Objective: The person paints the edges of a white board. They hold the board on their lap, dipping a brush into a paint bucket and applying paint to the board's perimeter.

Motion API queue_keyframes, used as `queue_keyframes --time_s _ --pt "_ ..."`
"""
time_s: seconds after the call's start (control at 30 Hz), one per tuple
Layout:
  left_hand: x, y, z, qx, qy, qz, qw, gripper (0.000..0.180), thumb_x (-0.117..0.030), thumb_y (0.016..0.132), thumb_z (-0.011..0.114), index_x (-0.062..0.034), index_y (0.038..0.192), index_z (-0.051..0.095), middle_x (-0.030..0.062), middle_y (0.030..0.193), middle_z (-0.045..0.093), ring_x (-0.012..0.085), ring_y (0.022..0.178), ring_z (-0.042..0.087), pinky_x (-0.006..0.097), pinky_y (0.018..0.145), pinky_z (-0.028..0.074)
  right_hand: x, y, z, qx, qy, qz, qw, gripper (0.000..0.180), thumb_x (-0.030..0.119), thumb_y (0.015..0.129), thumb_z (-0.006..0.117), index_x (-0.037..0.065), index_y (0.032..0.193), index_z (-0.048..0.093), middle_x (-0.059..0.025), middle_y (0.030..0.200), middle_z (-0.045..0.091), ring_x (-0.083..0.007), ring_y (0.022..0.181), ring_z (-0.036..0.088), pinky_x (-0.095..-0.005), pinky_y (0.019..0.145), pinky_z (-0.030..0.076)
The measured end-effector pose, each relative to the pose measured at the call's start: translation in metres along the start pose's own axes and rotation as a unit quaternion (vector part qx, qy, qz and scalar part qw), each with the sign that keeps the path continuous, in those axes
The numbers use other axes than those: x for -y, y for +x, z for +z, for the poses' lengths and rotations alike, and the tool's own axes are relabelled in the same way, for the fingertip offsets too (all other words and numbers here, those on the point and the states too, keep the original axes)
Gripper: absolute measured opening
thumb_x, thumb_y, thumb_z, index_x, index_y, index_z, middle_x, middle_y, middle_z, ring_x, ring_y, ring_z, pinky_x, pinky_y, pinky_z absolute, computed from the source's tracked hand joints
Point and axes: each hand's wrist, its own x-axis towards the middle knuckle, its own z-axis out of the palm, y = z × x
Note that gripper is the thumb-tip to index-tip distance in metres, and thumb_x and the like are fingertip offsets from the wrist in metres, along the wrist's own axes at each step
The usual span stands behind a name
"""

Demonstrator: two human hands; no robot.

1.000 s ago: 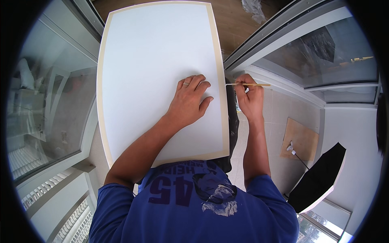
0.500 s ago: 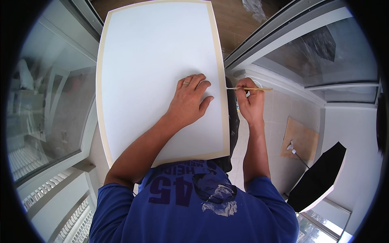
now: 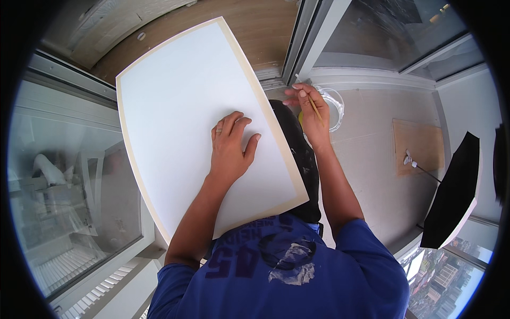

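The beige-bordered white board (image 3: 180,101) lies over dark trousers (image 3: 305,173), apparently for support. The left hand (image 3: 229,148) appears to rest on it toward its right edge, fingers loosely spread and holding nothing, likely steadying it; off that edge, the right hand (image 3: 314,118) pinches a thin brush (image 3: 314,106) between its fingers, seemingly for control. Beyond stands a white bucket (image 3: 340,103), presumably for easy reach.
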Motion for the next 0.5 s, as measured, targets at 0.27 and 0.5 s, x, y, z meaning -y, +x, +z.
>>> queue_keyframes --time_s 0.27,0.5 --pt "0.0 0.003 0.003 0.017 0.014 -0.001 1.0 0.038 -0.019 0.097 0.08 -0.0027 0.129 0.067 0.0176 0.143 0.062 0.0387 0.13 0.059 0.053 0.113 0.041 -0.048 0.014 0.017 0.075 0.049 -0.045 0.995 0.043 0.03 0.12 0.051 -0.005 0.144 0.06 -0.0193 0.143 0.066 -0.0297 0.122 0.076 -0.0363 0.106 0.058" --pt "-0.001 0.003 0.004 0.018 0.023 0.002 1.0 0.037 -0.019 0.097 0.08 -0.003 0.129 0.067 0.0178 0.143 0.062 0.0396 0.13 0.059 0.053 0.113 0.042 -0.046 0.011 0.022 0.082 0.02 -0.06 0.995 0.049 0.035 0.12 0.049 -0.006 0.144 0.059 -0.0209 0.141 0.068 -0.0321 0.122 0.077 -0.0355 0.102 0.059"
